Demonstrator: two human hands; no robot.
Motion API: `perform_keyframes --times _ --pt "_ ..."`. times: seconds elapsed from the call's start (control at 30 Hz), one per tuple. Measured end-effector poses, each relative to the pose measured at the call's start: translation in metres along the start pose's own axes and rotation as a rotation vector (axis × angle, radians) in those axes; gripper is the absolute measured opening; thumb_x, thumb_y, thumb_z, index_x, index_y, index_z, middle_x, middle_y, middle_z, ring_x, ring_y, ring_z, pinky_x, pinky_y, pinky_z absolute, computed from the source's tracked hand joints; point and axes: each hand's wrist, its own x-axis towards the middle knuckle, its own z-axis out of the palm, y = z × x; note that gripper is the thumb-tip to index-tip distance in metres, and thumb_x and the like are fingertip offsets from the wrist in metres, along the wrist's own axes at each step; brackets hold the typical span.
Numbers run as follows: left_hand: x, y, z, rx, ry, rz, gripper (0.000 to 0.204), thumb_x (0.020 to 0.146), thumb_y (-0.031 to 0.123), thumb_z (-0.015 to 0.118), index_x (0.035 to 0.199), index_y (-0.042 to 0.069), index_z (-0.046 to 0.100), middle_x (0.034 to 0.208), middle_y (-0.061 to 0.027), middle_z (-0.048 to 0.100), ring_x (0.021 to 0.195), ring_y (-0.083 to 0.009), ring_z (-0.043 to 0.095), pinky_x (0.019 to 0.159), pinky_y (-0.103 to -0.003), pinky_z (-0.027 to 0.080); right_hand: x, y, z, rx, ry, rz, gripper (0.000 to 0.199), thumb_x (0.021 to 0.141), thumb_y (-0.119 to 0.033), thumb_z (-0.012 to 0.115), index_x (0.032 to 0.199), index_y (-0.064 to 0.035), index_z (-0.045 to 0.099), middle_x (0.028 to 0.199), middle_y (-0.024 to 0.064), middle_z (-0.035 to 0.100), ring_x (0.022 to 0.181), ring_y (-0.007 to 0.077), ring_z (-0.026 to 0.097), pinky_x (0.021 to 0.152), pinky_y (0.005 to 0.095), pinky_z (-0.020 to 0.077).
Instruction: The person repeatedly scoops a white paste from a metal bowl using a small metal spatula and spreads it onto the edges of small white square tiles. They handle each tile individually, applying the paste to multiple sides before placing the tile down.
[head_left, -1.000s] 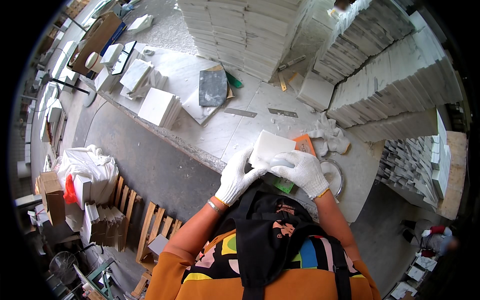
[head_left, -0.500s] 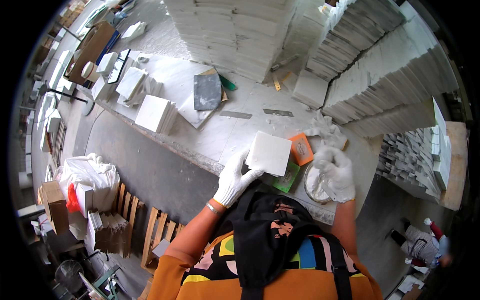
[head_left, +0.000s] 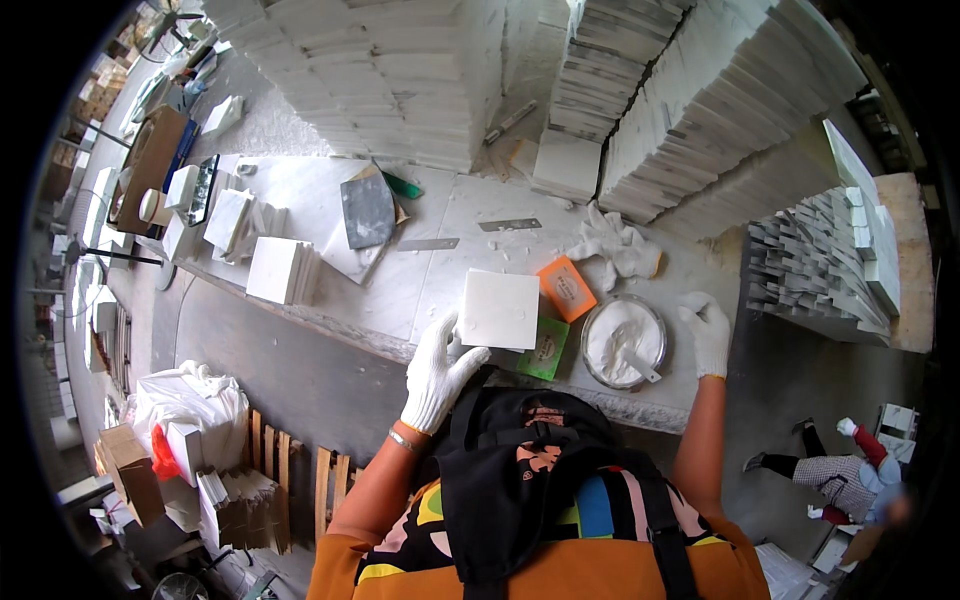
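Looking down into a stone-tile workshop here; seeing tall stacks of pale slabs (head_left: 745, 115) behind a dusty worktop (head_left: 390, 300); spotting metal strips (head_left: 510, 225) and a bowl (head_left: 662, 350) of white material on top; then, across the concrete floor (head_left: 285, 350), picking out wooden pallets (head_left: 269, 445), cardboard boxes (head_left: 131, 480) and a gloved co-worker (head_left: 838, 478).

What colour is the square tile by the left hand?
The tile is white; the head view shows it.

L hand (head_left: 442, 372), gloved in white, is held fwd, w/ thumb (head_left: 470, 359) spread from fingers (head_left: 438, 338). R hand (head_left: 709, 337), likewise gloved, is held well apart, out to the R, fingers loosely curled. L forearm (head_left: 378, 474) is angled fwd & inward; R forearm (head_left: 701, 440) is pointed approx. straight fwd.
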Motion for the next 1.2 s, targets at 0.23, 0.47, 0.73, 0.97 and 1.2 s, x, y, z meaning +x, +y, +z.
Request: perform_keyframes --times 0.23,0.47,0.73,0.97,1.2 --pt "-0.008 0.006 -0.014 0.07 0.059 0.017 0.083 0.079 0.038 0.086 0.144 0.001 0.05 0.141 -0.0207 0.057 0.129 -0.036 0.056 0.108 -0.043 0.046 0.002 0.01 -0.003 -0.057 -0.048 0.05 0.042 0.087 0.003 0.067 0.128 0.0037 0.061 0.113 0.0071 0.069 0.101 0.0131 0.065 0.093 0.0276 0.0517" --pt "0.022 0.036 -0.033 0.452 -0.018 0.41 0.109 0.059 0.037 0.094 0.149 0.001 0.043 0.152 -0.0254 0.045 0.141 -0.0441 0.043 0.114 -0.049 0.04 -0.034 -0.045 -0.026 -0.193 0.254 0.009 0.045 0.089 0.001 0.064 0.134 0.0024 0.06 0.118 0.0097 0.069 0.099 0.0141 0.065 0.095 0.0286 0.0507" --pt "0.067 0.059 -0.024 0.776 -0.278 0.631 0.119 0.053 0.039 0.092 0.153 0.002 0.038 0.157 -0.0231 0.039 0.148 -0.045 0.033 0.118 -0.054 0.032 -0.1 -0.119 0.076 -0.019 -0.166 -0.146 0.027 0.092 -0.014 0.071 0.116 -0.0007 0.07 0.102 0.0099 0.075 0.093 0.0154 0.068 0.086 0.0308 0.0534" --pt "0.076 0.055 -0.021 0.653 -0.272 0.73 0.109 0.056 0.036 0.089 0.148 0.002 0.042 0.141 -0.0215 0.053 0.135 -0.0399 0.047 0.113 -0.053 0.037 -0.106 -0.096 0.175 -0.003 -0.409 0.074 0.046 0.094 -0.034 0.072 0.124 -0.0003 0.066 0.097 0.0102 0.075 0.084 0.0172 0.07 0.076 0.0326 0.055" --pt "0.075 0.075 -0.026 0.569 -0.247 0.803 0.11 0.057 0.036 0.089 0.149 0.002 0.04 0.136 -0.0212 0.055 0.128 -0.0393 0.052 0.108 -0.053 0.039 -0.116 -0.134 0.185 0.236 -0.336 0.342 0.043 0.095 -0.033 0.069 0.125 -0.0026 0.066 0.096 0.0044 0.074 0.077 0.0079 0.067 0.061 0.023 0.0505"
